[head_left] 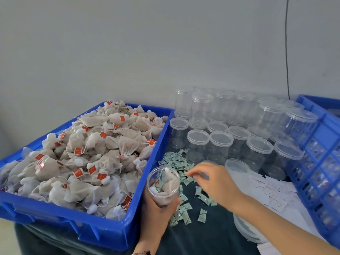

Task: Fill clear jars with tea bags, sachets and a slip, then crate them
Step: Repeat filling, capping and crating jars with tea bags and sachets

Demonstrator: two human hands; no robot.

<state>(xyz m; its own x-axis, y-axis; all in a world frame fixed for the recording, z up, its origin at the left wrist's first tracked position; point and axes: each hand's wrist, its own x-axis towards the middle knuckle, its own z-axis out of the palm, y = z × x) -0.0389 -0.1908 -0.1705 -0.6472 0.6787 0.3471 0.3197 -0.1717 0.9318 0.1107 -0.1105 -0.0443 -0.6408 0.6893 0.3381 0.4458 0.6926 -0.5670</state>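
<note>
1. Left hand (156, 208): fingers wrapped round the lower part of an open jar (163, 183), held upright just beside the near right corner of the tea-bag crate (103, 234).
2. Jar contents: tea bags and at least one green sachet are visible inside; no slip can be made out, and no lid is on it. Judged stage: filling partly done, with the slip, closing and crating left.
3. Right hand (213, 181): reaches over the sachets (184, 208) scattered on the cloth, fingertips curled down among them; whether a sachet is actually pinched cannot be told.
4. Lids (237, 168): a stack lying on its side under the right forearm.
5. Slips (276, 192): white printed papers spread to the right of the lids.
6. Tea bags (88, 153): heaped high in the blue crate on the left, red tags showing.
7. Empty jars (220, 129): many capped ones stand in rows behind the sachets, some stacked; most of the batch appears unfilled.
8. Second crate (320, 162): blue, at the far right edge; its contents are unclear.
9. Surface and room: a dark green cloth (211, 236) covers the table; behind is a plain grey wall (128, 43) with a thin black cable (286, 52) hanging down it.
</note>
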